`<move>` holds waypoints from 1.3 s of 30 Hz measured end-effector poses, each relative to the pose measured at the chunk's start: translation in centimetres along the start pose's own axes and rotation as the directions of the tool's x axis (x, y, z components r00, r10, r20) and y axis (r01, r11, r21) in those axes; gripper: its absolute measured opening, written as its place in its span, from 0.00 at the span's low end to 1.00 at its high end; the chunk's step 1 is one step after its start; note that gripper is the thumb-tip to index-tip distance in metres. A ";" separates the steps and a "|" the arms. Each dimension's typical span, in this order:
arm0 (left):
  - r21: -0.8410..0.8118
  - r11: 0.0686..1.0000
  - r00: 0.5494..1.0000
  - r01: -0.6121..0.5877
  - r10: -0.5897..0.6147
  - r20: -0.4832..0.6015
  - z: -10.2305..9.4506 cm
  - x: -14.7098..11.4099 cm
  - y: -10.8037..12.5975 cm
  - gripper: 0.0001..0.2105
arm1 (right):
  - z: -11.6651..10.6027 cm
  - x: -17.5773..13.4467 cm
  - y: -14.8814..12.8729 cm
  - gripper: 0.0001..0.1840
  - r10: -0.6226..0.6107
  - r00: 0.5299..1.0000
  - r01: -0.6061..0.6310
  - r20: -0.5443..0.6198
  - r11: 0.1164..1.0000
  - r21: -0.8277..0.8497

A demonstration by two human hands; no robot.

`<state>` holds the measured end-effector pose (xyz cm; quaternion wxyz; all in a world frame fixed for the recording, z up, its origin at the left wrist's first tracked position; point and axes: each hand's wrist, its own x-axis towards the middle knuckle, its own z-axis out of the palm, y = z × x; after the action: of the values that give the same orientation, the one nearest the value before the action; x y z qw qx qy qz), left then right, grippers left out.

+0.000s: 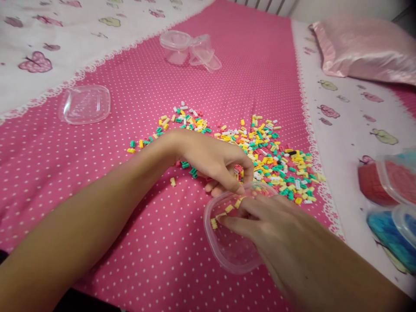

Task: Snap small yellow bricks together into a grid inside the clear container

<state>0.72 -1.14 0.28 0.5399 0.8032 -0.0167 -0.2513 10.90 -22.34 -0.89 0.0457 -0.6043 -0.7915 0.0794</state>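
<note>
Toy bricks in yellow, green, white and red lie scattered on the pink dotted sheet, beyond a clear tub. At least 3 pale yellow bricks sit inside it. The right hand reaches over the tub, thumb and index finger parted beside them; whether it pinches 1, I cannot tell. The left hand curls by the far rim, fingers bent, their grip unclear.

Right hand reaches into the clear tub among pale-yellow bricks; left hand at its far rim, grip indistinct.
</note>
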 end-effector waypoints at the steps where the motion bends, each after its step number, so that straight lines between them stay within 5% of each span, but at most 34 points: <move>1: 0.000 1.000 1.000 -0.004 0.004 0.000 0.0 0.0 0.0 0.11 | -0.1 0.0 -0.1 0.29 0.002 1.000 -0.002 0.001 1.000 0.000; 15: -0.029 1.000 1.000 -0.003 0.003 0.004 -0.2 -0.2 0.2 0.10 | -1.5 -0.8 1.3 0.27 -0.040 0.999 0.040 0.023 0.999 0.013; 24: 0.023 1.000 1.000 0.018 -0.018 0.007 -0.2 -0.2 0.5 0.13 | 0.8 -1.3 1.1 0.26 0.056 0.998 -0.056 -0.013 0.998 -0.022; 39: 0.024 1.000 1.000 0.006 -0.006 0.016 -0.3 -0.2 0.3 0.14 | 0.1 -1.2 -0.1 0.23 0.048 0.997 -0.053 -0.065 0.996 -0.077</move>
<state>0.77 -0.98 0.70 0.5295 0.8075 -0.0214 -0.2590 11.06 -23.51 -0.97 0.0451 -0.6277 -0.7765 0.0302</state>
